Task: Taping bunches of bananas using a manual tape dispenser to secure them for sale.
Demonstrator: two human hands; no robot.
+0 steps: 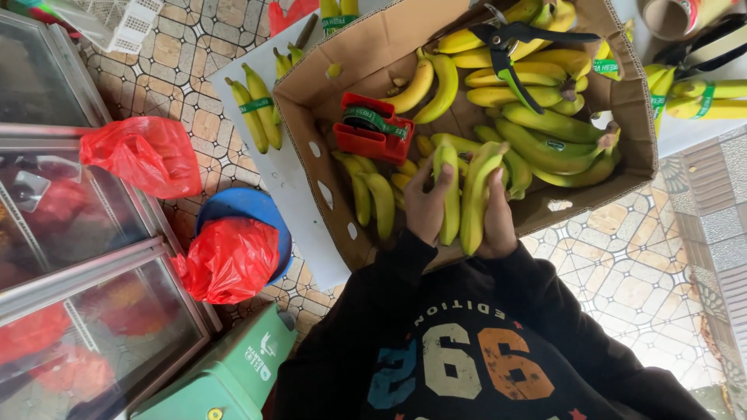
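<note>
Both hands, left hand (426, 206) and right hand (498, 225), hold a banana bunch (465, 194) at six o'clock in the cardboard box (622, 101); tape dispenser (373, 128) at nine o'clock, shears (510, 47) at twelve.

The floor (194, 85) is tiled in tan octagons with dark outlines and small diamond insets, lit by even daylight. At the left stands a glass-topped freezer cabinet (70, 257) with metal sliding frames, its panes reflecting red shapes. Near the bottom sits a green scale (226, 373). To the right the tiling gives way to grey paving blocks (716, 225).
</note>
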